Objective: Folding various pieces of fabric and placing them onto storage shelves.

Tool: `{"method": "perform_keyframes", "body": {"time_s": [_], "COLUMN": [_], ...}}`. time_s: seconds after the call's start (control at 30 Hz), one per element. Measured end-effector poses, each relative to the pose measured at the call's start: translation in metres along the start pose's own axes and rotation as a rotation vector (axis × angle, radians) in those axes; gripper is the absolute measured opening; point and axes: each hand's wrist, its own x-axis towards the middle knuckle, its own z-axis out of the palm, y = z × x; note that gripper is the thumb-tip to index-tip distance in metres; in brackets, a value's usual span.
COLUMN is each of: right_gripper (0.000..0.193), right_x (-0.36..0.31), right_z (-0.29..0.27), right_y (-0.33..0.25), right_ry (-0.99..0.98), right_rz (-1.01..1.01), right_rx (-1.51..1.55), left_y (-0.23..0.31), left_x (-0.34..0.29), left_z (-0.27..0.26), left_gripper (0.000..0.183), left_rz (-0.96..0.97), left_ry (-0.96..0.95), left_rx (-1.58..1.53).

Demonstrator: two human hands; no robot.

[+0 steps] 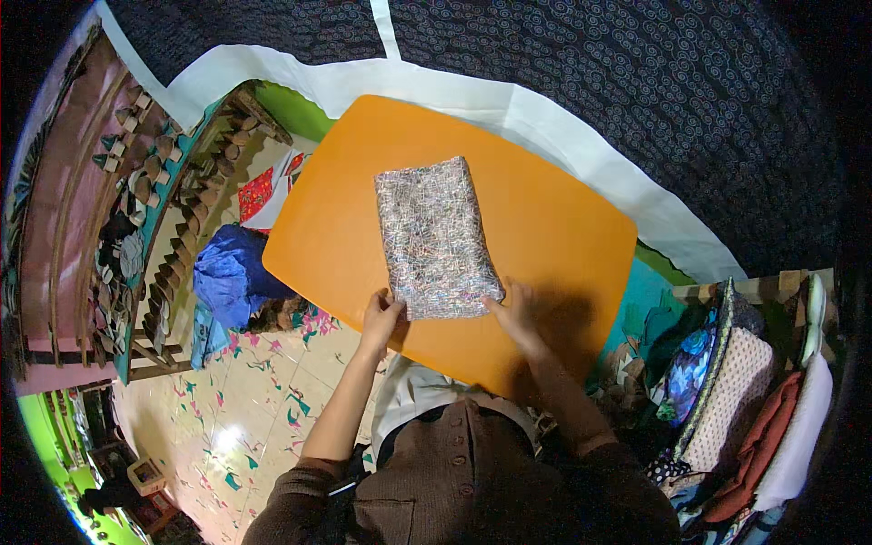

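Note:
A folded piece of patterned cloth (434, 238), mottled grey, brown and white, lies as a flat rectangle on an orange table (336, 191). At its near left corner my left hand (382, 316) has thumb and fingers closed on the edge. The near right corner is pinched by my right hand (514, 313), its thumb lying on top of the cloth. The undersides of both corners are hidden.
Wooden racks (195, 204) with shoe-shaped blocks stand on the left, beside a bundle of blue cloth (234, 272). Fabric scraps (295, 406) litter the tiled floor. Folded fabrics (727, 400) are stacked at right. A dark patterned curtain (636, 91) hangs beyond the table.

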Motion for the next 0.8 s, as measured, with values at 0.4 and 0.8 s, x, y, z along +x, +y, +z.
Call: {"method": "perform_keyframes", "body": {"time_s": [0.4,0.8], "right_gripper": [0.035,0.028], "right_x": [0.082,0.136], "right_z": [-0.026,-0.078], "right_y": [-0.077,-0.158], "right_ry": [-0.491,-0.316], "right_rz": [0.265,0.052], "right_rx": [1.095,1.056], "left_y": [0.069,0.185], "left_x": [0.058,0.076], "left_z": [0.011,0.016], "left_gripper": [0.047,0.034], "left_rz": [0.02,0.229], "left_ry": [-0.237,-0.458], "left_rx": [0.003,-0.323]}}
